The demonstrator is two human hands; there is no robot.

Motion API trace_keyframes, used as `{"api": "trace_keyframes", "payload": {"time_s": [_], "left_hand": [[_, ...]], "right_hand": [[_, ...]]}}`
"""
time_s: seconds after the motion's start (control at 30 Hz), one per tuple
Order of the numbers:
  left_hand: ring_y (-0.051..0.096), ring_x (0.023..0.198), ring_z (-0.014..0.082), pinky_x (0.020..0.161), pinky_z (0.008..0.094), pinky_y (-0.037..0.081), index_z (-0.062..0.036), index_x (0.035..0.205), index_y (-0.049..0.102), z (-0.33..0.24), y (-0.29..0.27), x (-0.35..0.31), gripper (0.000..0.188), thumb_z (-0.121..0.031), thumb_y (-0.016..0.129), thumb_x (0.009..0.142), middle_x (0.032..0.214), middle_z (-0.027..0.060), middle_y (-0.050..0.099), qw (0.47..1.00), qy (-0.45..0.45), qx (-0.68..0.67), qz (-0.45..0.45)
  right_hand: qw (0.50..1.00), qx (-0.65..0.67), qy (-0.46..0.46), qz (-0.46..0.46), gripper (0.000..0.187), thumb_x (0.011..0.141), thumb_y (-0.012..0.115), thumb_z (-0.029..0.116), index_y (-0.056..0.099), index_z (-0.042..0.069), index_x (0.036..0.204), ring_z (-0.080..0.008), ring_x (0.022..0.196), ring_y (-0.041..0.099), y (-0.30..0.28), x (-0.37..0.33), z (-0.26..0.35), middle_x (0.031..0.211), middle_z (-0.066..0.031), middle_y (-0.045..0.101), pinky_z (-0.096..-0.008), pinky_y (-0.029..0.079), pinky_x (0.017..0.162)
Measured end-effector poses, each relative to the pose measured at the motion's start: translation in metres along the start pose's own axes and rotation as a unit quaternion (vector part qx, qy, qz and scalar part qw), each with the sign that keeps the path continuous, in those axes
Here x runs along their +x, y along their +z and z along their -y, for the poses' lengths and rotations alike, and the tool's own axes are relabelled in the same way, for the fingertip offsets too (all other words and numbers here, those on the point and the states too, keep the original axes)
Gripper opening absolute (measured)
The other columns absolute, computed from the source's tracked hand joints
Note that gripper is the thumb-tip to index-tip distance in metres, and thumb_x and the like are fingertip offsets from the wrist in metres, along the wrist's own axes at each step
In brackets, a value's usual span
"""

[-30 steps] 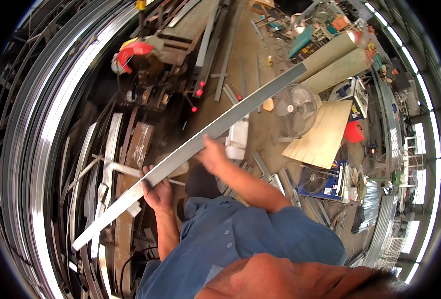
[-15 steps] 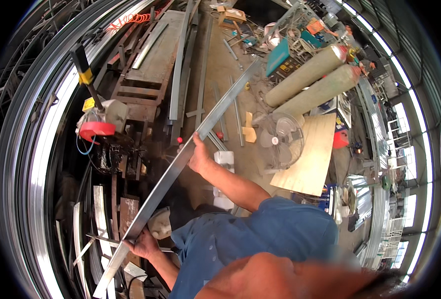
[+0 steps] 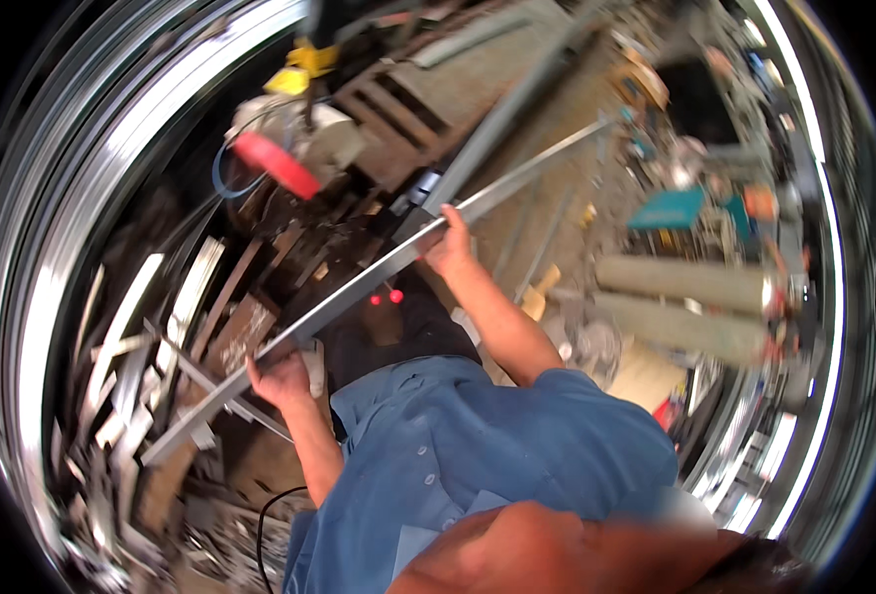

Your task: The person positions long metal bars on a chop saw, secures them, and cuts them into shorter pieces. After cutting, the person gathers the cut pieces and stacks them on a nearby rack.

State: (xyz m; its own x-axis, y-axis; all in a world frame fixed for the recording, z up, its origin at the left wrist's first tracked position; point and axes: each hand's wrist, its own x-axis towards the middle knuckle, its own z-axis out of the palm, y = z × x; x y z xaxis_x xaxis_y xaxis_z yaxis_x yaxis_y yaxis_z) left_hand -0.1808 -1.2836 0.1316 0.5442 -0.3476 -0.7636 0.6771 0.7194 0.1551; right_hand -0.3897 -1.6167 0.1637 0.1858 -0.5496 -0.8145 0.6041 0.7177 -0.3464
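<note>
Metal bar [image 3: 359,288] is held aloft on a slant in front of the worker's blue shirt [image 3: 497,411], low end at L over the scrap lengths [image 3: 129,317], far end up at R over the floor. L hand [image 3: 285,381] is curled round it nr the low end, a digit showing on the face; R hand [image 3: 448,247] grips farther up, a digit over the top edge, the other fingers partly hidden. Handling (my guess): thin-walled & prob. hollow, so moderate wt. for its length; stiff, no visible sag; smooth faces, maybe slippery if oily; not fragile, but thin edges could dent & cut ends may be sharp. Best hold = 2 hands well apart, either side of the middle, approx. as now, fingers clear of the ends. Vs 0.5 s ago: bar lies flatter across the view, low end no longer nr the bottom edge; R hand sits higher & farther R, L hand higher too. View has swung: machine w/ red guard [image 3: 280,166] now shows nearer top centre, gas cylinders [image 3: 690,279] lie almost level instead of slanting, & 2 red knobs [image 3: 396,296] appear below the bar, btwn the hands. More blur now, esp. at R.
</note>
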Motion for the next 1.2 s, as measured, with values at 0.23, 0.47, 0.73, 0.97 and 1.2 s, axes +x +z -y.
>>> {"api": "trace_keyframes", "payload": {"time_s": [0.23, 0.47, 0.73, 0.97, 1.2], "left_hand": [[0.047, 0.128, 0.0320, 0.108, 0.0510, 0.036, -0.0082, 0.137, 0.045, 0.025, 0.007, 0.034, 0.046, -0.033, 0.049, 0.099, 0.141, 0.0126, 0.048, 0.980, 0.185, -0.026, -0.062], [0.047, 0.128, 0.0315, 0.111, 0.0512, 0.035, -0.0060, 0.135, 0.047, -0.007, -0.072, 0.112, 0.043, -0.031, 0.050, 0.100, 0.140, 0.0118, 0.048, 0.951, 0.250, -0.033, -0.181], [0.058, 0.098, 0.0240, 0.085, 0.0400, 0.046, -0.0115, 0.114, 0.056, 0.020, -0.132, 0.211, 0.024, -0.022, 0.064, 0.095, 0.106, 0.0052, 0.063, 0.967, 0.199, 0.102, -0.121], [0.060, 0.095, 0.0241, 0.079, 0.0400, 0.048, -0.0109, 0.113, 0.055, 0.025, -0.144, 0.240, 0.028, -0.013, 0.069, 0.089, 0.106, 0.0044, 0.063, 0.955, 0.244, 0.136, -0.096], [0.062, 0.090, 0.0210, 0.073, 0.0365, 0.050, -0.0105, 0.114, 0.055, 0.034, -0.159, 0.247, 0.028, -0.013, 0.068, 0.089, 0.101, 0.0036, 0.064, 0.949, 0.272, 0.136, -0.085]], "right_hand": [[0.985, -0.164, 0.040, -0.033, 0.060, 0.087, 0.069, 0.041, 0.051, 0.006, 0.132, -0.0360, 0.125, 0.050, 0.042, 0.136, 0.030, 0.140, -0.0141, 0.051, -0.0557, 0.038, 0.107], [0.969, -0.244, -0.007, -0.038, 0.055, 0.090, 0.067, 0.032, 0.050, 0.004, 0.133, -0.0370, 0.118, 0.057, 0.053, 0.286, 0.057, 0.130, -0.0158, 0.059, -0.0564, 0.041, 0.105], [0.942, -0.315, -0.053, -0.100, 0.063, 0.081, 0.078, 0.032, 0.051, 0.005, 0.131, -0.0396, 0.118, 0.054, 0.061, 0.395, 0.092, 0.133, -0.0167, 0.053, -0.0679, 0.042, 0.098], [0.925, -0.359, -0.095, -0.079, 0.068, 0.078, 0.081, 0.041, 0.053, 0.012, 0.132, -0.0334, 0.118, 0.054, 0.038, 0.472, 0.090, 0.135, -0.0123, 0.053, -0.0559, 0.042, 0.102], [0.922, -0.373, -0.106, -0.019, 0.051, 0.087, 0.073, 0.043, 0.057, 0.012, 0.124, -0.0343, 0.107, 0.060, 0.036, 0.482, 0.087, 0.121, -0.0103, 0.059, -0.0528, 0.047, 0.098]]}}
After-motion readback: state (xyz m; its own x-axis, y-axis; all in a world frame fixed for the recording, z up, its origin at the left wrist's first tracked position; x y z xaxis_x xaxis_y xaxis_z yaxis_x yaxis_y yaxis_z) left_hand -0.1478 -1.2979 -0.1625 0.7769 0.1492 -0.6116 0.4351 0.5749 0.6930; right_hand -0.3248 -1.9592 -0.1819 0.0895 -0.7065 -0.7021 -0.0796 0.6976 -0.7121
